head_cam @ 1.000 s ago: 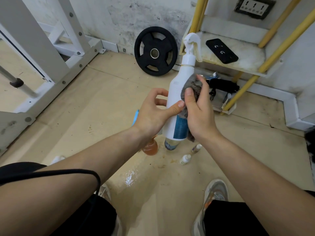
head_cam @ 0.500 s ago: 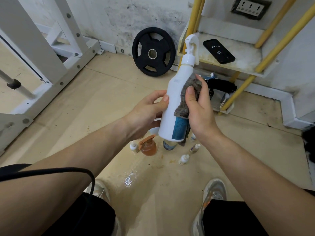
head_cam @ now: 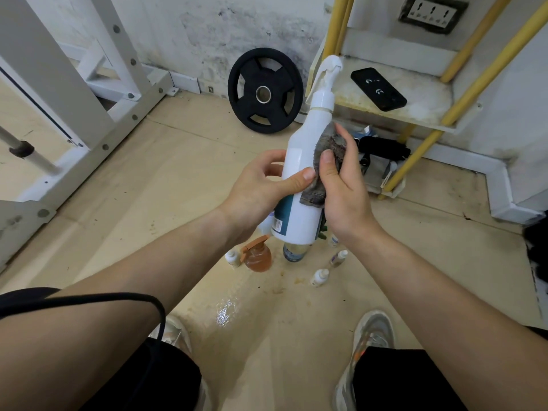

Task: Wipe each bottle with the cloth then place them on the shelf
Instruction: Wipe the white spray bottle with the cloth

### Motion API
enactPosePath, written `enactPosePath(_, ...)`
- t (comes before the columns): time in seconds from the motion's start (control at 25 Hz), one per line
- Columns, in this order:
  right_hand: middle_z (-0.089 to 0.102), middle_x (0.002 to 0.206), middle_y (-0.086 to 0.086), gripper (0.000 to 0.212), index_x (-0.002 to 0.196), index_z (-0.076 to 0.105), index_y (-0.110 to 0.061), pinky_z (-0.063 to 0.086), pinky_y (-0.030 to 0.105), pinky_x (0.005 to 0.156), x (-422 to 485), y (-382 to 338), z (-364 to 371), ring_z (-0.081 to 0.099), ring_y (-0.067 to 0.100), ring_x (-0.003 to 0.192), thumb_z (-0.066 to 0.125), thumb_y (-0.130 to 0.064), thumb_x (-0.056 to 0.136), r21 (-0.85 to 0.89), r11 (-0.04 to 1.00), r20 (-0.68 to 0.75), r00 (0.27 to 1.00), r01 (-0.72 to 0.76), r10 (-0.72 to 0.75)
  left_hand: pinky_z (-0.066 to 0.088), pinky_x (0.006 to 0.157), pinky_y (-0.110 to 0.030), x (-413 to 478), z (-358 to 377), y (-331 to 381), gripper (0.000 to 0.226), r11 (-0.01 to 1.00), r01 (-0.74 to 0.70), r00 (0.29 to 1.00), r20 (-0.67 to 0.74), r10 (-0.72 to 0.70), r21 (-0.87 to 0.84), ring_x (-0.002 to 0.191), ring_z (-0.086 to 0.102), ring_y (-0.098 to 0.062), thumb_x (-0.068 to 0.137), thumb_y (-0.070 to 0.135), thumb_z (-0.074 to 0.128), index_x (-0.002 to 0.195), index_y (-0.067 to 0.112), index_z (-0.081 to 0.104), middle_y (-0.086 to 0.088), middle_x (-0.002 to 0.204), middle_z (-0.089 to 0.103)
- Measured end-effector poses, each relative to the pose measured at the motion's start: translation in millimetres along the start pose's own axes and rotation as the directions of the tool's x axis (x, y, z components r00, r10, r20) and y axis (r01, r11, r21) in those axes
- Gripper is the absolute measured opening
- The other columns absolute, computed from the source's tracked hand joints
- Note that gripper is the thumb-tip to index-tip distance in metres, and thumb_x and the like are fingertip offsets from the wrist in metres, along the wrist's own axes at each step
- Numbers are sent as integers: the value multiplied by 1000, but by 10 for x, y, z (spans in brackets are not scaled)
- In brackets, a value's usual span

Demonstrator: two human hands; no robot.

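- In the head view, a white spray bottle (head_cam: 302, 149) is held in the air above the floor (head_cam: 178, 179), tilted so that its trigger top points up towards the shelf (head_cam: 427, 96).
- The left grip (head_cam: 261, 185) is closed round the middle of the spray bottle: the thumb is laid across the front and the fingers are curled behind.
- A grey cloth (head_cam: 333, 142) is pressed against the right side of the spray bottle by the right grip (head_cam: 344, 197), with thumb and fingers curled over the cloth.
- The bottle's blue label is seen just below the two grips.
- On the floor under the spray bottle, an orange bottle (head_cam: 258, 258) and a clear bottle (head_cam: 295, 252) are stood near each other; the clear one is partly hidden.
- Three small white-capped bottles (head_cam: 319, 276) are placed around them, apart from one another.
- A black phone (head_cam: 378, 89) is laid flat on the shelf, which is carried by yellow poles.
- A black weight plate (head_cam: 265, 90) is leaned against the wall just left of the shelf.
- A white metal rack (head_cam: 59, 69) is seen at the left.
- Two shoes (head_cam: 370, 330) are seen at the bottom edge.
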State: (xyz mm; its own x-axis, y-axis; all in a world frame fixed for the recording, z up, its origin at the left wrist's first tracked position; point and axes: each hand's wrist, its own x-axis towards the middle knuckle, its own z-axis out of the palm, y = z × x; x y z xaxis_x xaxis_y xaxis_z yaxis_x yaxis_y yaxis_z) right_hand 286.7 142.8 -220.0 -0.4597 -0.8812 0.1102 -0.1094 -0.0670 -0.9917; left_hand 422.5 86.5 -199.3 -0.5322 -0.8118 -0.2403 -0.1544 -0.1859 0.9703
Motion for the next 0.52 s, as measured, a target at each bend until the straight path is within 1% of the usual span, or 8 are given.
enactPosePath(0.12, 48, 146, 5, 44, 151, 31, -16, 46, 27, 108, -18, -65, 15, 51, 10, 131, 39, -19, 108, 38, 999, 15, 1000, -9, 8, 59, 90, -48, 10, -41, 34, 61, 999, 52, 996, 67, -51, -10, 100, 72, -23, 74, 41, 82, 125, 30, 51, -5, 120, 66)
enactPosePath(0.16, 51, 143, 3, 42, 149, 33, -16, 47, 23, 103, -17, -90, 16, 53, 7, 128, 40, -18, 108, 28, 1000, 16, 1000, -13, 13, 60, 86, -44, 8, -49, 48, 63, 999, 54, 995, 78, -54, 7, 97, 73, -22, 74, 41, 82, 126, 29, 49, -4, 120, 68)
enactPosePath(0.2, 54, 139, 0, 39, 147, 37, -16, 48, 18, 98, -10, -111, 13, 55, 2, 123, 41, -19, 108, 5, 1000, 8, 1000, -13, 13, 61, 75, -33, 5, -48, 55, 63, 998, 47, 996, 76, -50, 33, 92, 73, -20, 76, 39, 84, 126, 26, 47, -2, 119, 68)
enactPosePath(0.24, 58, 132, -4, 34, 142, 42, -18, 48, 15, 94, 4, -130, 4, 56, -5, 116, 42, -19, 108, -29, 1000, -9, 1000, -6, 6, 56, 61, -20, 1, -41, 54, 62, 997, 30, 998, 53, -35, 76, 88, 71, -16, 78, 37, 84, 125, 24, 45, 0, 119, 67)
enactPosePath(0.28, 60, 124, -9, 28, 136, 47, -19, 47, 12, 90, 25, -147, -9, 57, -10, 108, 42, -20, 108, -62, 998, -40, 999, 0, -2, 50, 56, -14, -1, -31, 39, 62, 991, 6, 1000, 17, -8, 132, 87, 67, -12, 78, 35, 84, 124, 23, 44, 1, 120, 65)
enactPosePath(0.32, 61, 117, -12, 24, 130, 50, -19, 47, 10, 86, 51, -161, -28, 58, -13, 101, 42, -20, 108, -79, 997, -85, 996, 1, -8, 48, 60, -14, 3, -29, 1, 65, 979, -31, 999, -8, 34, 199, 89, 64, -10, 76, 37, 86, 123, 23, 44, 1, 121, 62)
enactPosePath(0.4, 63, 109, -13, 22, 124, 55, -16, 46, 10, 84, 119, -188, -87, 59, -14, 95, 40, -21, 108, -37, 999, -210, 978, -4, -4, 50, 73, -26, 5, -28, -101, 73, 936, -109, 993, -3, 117, 336, 95, 61, -12, 68, 44, 89, 121, 23, 42, 4, 120, 58)
enactPosePath(0.52, 65, 114, -7, 26, 124, 56, -16, 48, 23, 100, 233, -237, -210, 62, 1, 108, 37, -23, 108, 210, 977, -351, 935, 26, 51, 52, 79, -33, -15, -15, -190, 73, 874, -159, 986, 28, 165, 459, 95, 59, -11, 71, 41, 88, 122, 22, 40, 9, 120, 54)
